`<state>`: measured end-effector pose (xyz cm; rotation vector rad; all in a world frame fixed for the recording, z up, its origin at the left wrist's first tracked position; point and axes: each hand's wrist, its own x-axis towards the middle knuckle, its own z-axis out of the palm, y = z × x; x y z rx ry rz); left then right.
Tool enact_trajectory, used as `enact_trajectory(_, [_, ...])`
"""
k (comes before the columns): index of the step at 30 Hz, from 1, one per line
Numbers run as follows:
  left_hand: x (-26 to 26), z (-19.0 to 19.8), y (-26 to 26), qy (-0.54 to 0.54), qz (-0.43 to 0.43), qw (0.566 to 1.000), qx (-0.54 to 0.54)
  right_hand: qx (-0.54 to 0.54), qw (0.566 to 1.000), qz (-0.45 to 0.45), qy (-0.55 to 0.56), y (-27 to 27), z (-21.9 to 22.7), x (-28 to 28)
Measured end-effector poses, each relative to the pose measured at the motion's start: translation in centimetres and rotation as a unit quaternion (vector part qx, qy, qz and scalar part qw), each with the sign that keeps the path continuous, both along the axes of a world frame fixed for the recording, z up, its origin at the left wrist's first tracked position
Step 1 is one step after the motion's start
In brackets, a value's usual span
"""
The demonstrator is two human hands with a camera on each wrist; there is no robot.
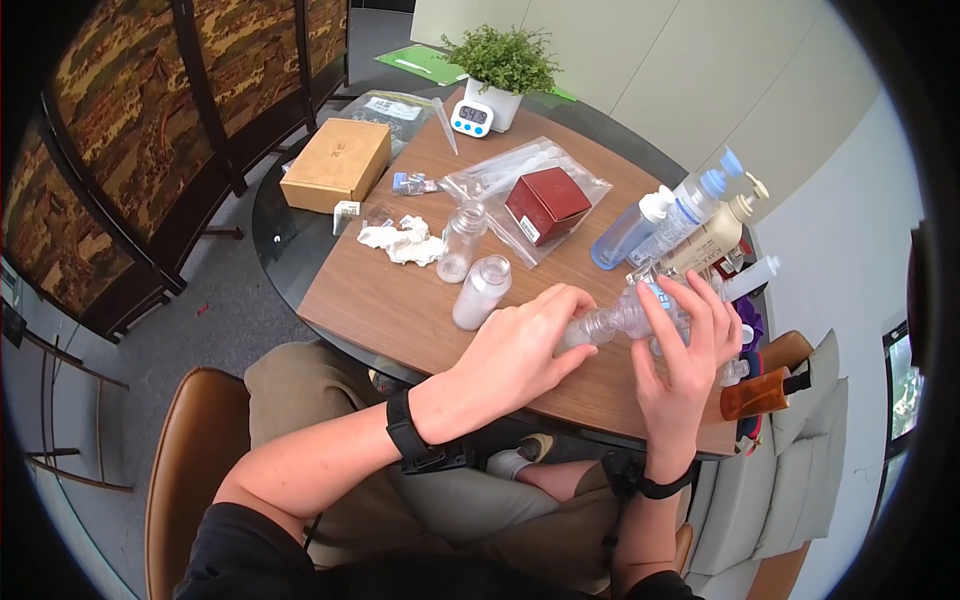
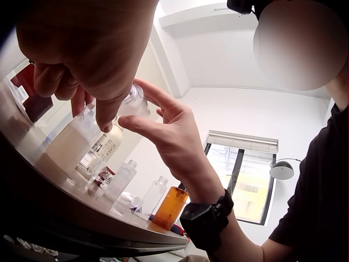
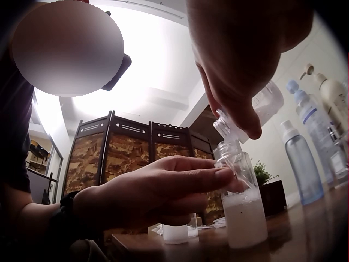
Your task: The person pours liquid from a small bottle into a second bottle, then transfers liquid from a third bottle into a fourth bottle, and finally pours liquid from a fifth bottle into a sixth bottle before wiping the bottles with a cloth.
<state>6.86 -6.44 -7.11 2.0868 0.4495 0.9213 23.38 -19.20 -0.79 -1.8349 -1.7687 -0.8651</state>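
Note:
My left hand [image 1: 515,345] grips a clear bottle [image 3: 244,221] partly filled with cloudy whitish liquid, which stands upright on the table. My right hand [image 1: 688,350] holds a second clear bottle [image 3: 268,103] from above, tilted mouth down. In the right wrist view, the tilted bottle's threaded neck meets the mouth of the standing one. The fingers of the right hand hide part of the upper bottle. To the left of my left hand stand two more uncapped clear bottles: a nearer one [image 1: 482,298] with whitish contents and one behind it [image 1: 462,245].
Pump bottles [image 1: 690,205] and an amber bottle [image 1: 755,395] crowd the table's right side. A dark red box [image 1: 547,205] lies on plastic bags. Crumpled tissue [image 1: 400,240], a cardboard box [image 1: 338,163], a timer [image 1: 472,118] and a potted plant [image 1: 500,70] stand farther left and back.

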Motion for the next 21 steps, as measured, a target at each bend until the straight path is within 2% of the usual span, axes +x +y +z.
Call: enact_trajectory(21, [0.1, -0.4, 0.0, -0.005, 0.0, 1.0, 0.009, 0.015, 0.999, -0.017, -0.037, 0.4, -0.4, -1.1])
